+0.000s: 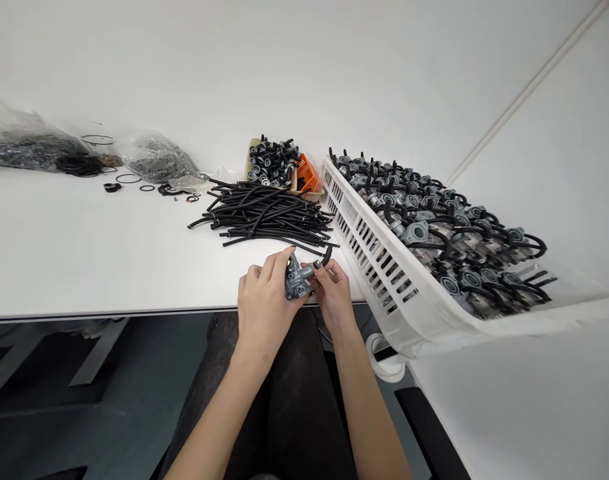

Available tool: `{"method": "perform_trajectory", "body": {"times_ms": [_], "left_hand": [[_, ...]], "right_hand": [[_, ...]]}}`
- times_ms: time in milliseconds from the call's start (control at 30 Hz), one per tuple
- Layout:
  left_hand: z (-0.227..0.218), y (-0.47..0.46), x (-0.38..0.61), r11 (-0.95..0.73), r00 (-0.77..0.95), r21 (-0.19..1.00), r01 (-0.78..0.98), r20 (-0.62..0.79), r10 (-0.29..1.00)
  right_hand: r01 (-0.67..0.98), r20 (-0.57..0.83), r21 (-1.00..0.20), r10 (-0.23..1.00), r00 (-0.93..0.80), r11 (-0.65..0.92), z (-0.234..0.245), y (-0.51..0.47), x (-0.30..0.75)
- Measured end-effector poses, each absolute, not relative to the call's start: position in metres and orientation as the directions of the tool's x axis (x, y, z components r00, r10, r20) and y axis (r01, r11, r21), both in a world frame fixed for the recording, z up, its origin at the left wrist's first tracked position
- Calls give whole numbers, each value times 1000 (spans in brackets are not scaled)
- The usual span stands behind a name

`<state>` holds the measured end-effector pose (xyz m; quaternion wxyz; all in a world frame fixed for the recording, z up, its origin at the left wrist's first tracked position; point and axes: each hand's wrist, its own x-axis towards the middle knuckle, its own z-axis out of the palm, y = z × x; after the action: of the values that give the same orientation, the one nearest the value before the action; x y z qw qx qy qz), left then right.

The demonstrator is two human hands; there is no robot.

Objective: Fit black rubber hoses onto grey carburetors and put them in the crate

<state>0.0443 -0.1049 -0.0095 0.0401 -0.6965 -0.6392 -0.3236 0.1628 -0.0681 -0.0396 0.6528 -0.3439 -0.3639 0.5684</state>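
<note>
1 knobbly metal part [297, 281] (mostly grey).

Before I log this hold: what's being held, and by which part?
A grey metal part, its body gripped from the left by the left hand, and a black tube, pinched near its lower end by the right hand.

The metal part [298, 280] in my fingers [267, 266] looked dull and cast. The loose hoses [264, 213] were smooth, matt and rubbery, the crate [429, 297] plastic with a faint gloss, the bags [157, 160] crinkled, shiny plastic film, the tabletop [109, 260] smooth and satiny, my trousers [295, 387] matt cloth.
</note>
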Motion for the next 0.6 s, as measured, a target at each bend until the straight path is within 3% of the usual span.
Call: {"method": "perform_trajectory", "body": {"times_ms": [367, 600], "left_hand": [[-10, -104, 44, -163, -45, 358, 919, 507, 861], [-10, -102, 42, -167, -52, 383, 909, 499, 865]], "right_hand": [[-466, 82, -879, 995, 57, 100, -45, -64, 166], [-498, 103, -865, 992, -69, 55, -44, -69, 173]]}}
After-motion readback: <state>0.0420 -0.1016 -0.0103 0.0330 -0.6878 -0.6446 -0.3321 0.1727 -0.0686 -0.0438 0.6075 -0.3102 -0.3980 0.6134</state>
